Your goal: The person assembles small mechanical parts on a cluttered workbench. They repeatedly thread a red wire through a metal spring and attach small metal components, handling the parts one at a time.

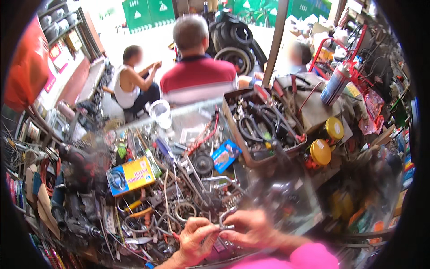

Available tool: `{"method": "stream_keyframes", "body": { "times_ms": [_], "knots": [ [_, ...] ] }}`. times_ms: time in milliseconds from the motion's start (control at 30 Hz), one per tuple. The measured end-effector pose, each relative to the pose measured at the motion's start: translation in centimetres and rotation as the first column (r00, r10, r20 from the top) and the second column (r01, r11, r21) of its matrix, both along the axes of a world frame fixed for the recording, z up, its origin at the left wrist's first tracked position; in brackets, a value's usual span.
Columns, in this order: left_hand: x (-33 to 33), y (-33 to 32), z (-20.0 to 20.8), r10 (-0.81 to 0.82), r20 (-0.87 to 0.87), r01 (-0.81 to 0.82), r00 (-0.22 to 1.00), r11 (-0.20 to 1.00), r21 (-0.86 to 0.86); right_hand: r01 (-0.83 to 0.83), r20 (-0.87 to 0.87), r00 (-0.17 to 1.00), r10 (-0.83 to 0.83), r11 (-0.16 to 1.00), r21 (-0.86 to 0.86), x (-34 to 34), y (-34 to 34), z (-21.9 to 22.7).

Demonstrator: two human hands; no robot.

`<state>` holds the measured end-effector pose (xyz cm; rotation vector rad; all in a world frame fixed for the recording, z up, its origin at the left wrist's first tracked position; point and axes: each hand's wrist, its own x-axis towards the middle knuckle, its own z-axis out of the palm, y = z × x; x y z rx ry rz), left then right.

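Observation:
At the near edge of the bench, my left hand point(195, 240) and my right hand point(251, 227) meet, both with closed fingers. Between the fingertips is a small silvery metal part point(227, 226), curved at its upper end; its exact kind is too small to tell. Beyond it lies a dense jumble of tools and loose hardware, with a metal ring point(185, 211) just past my left hand. A yellow and blue cardboard box point(131, 176) rests on the pile at left, near a screwdriver with a blue handle point(164, 148).
A tray point(264, 158) of pliers and cables stands at back right, beside two yellow-lidded jars point(320, 152) and a spray can point(335, 85). Power drills point(78, 224) crowd the left. Beyond the bench are a person in a red shirt point(197, 76), two other people, and stacked tyres point(235, 45).

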<state>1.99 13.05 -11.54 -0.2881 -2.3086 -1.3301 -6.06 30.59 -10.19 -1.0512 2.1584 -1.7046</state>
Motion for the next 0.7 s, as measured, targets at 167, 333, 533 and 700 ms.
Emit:
{"method": "stream_keyframes", "body": {
  "times_ms": [167, 333, 533, 700],
  "knots": [
    [-0.2, 0.8, 0.2, -0.066, -0.001, 0.066, 0.998, 0.997, 0.035, 0.011, 0.138, 0.990, -0.011, 1.000, 0.001, 0.4, 0.5, 0.8],
    [0.4, 1.6, 0.3, -0.052, 0.076, 0.041, 0.996, 0.988, 0.148, -0.011, 0.044, 0.999, 0.014, 0.997, -0.071, 0.3, 0.6, 0.2],
    [1.1, 2.3, -0.6, 0.002, 0.024, -0.006, 1.000, 0.980, 0.201, -0.013, -0.080, 0.997, 0.010, 0.999, -0.039, 0.0, 1.1, -0.5],
    [1.3, 2.1, -0.9, -0.027, -0.006, 0.028, 1.000, 0.991, 0.132, -0.009, -0.055, 0.998, 0.006, 0.998, -0.067, -0.1, 1.0, -0.8]
  ]
}}
